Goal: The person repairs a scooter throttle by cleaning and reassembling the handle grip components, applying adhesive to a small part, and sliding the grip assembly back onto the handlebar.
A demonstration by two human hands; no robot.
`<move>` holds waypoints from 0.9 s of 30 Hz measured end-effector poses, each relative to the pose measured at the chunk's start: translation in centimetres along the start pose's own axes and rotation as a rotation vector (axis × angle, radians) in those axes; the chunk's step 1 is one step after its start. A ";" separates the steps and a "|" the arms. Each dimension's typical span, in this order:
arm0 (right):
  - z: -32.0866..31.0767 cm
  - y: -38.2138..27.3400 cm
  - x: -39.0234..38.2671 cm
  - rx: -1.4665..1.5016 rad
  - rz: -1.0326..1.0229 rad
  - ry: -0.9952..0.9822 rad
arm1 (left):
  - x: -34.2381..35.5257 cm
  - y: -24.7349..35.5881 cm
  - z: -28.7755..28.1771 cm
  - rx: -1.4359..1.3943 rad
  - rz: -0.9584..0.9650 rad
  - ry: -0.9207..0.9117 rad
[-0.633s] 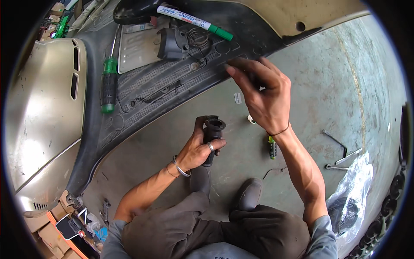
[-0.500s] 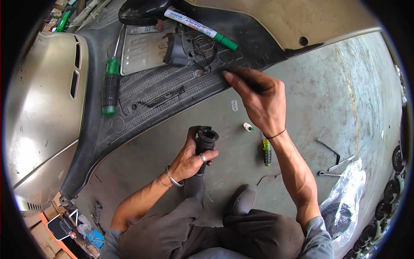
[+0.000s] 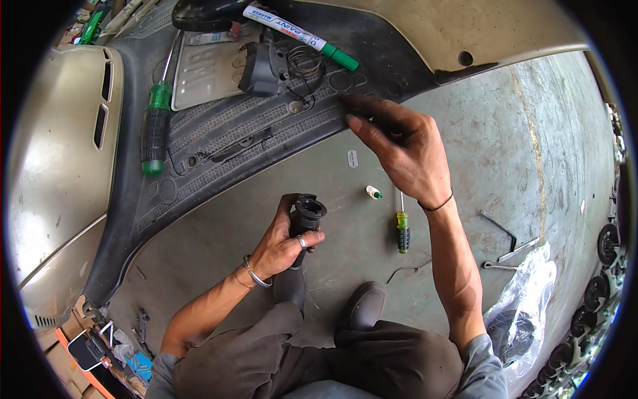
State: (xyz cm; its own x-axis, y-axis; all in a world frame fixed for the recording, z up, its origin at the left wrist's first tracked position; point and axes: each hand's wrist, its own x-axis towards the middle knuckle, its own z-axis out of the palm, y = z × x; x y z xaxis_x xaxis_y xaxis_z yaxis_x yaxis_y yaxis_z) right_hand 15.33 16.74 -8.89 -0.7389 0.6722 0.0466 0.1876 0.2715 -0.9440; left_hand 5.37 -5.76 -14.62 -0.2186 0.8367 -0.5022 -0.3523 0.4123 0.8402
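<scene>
My left hand (image 3: 279, 243) is wrapped round a black handlebar grip (image 3: 307, 216), held upright with its hollow, flanged end facing up. My right hand (image 3: 405, 143) hovers by the edge of the scooter's black footboard (image 3: 219, 133), thumb and fingers apart with nothing visible between them; its fingertips look dark. Beyond those fingers, on the footboard, lie a white paint marker (image 3: 299, 33) with a green cap, a coil of thin wire (image 3: 304, 61), a black plastic housing (image 3: 260, 70) and a pale metal plate (image 3: 206, 73).
A green-and-black screwdriver (image 3: 157, 126) rests on the footboard's left. On the floor are a small bottle (image 3: 373, 192), a smaller screwdriver (image 3: 403, 233), a hex key (image 3: 498, 227), a spanner (image 3: 502, 266) and a clear plastic bag (image 3: 525, 299). An orange-edged box (image 3: 83, 362) stands lower left.
The whole view has shifted slightly, moving the scooter and floor items a little left. My right hand has turned slightly, its thumb and fingers still apart. My left hand keeps the handlebar grip.
</scene>
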 end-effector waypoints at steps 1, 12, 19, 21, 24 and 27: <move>0.0 0.5 -0.1 0.000 0.002 0.005 | 0.0 0.1 0.1 0.003 -0.001 -0.004; 0.4 1.9 -1.7 0.369 0.189 0.117 | 0.3 -0.1 0.6 0.026 -0.028 -0.008; -2.2 11.6 -7.9 0.159 0.379 0.153 | 0.0 0.8 0.3 -0.011 -0.071 0.051; -1.9 15.4 -10.7 0.028 0.329 0.002 | 0.5 0.4 0.6 -0.016 -0.091 0.045; 0.7 16.2 -12.3 -0.156 0.267 -0.069 | 0.7 0.0 0.9 -0.055 -0.131 0.048; 3.5 18.0 -12.3 -0.099 0.330 0.012 | 0.8 0.1 1.1 -0.126 -0.151 0.052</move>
State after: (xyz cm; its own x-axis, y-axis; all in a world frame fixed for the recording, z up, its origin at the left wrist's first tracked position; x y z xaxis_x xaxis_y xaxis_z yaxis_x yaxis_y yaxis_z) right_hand 25.48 10.95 -27.56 -0.6202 0.7430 -0.2515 0.4774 0.1031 -0.8726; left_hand 6.16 -4.66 -14.72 -0.2002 0.7477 -0.6331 -0.4946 0.4806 0.7241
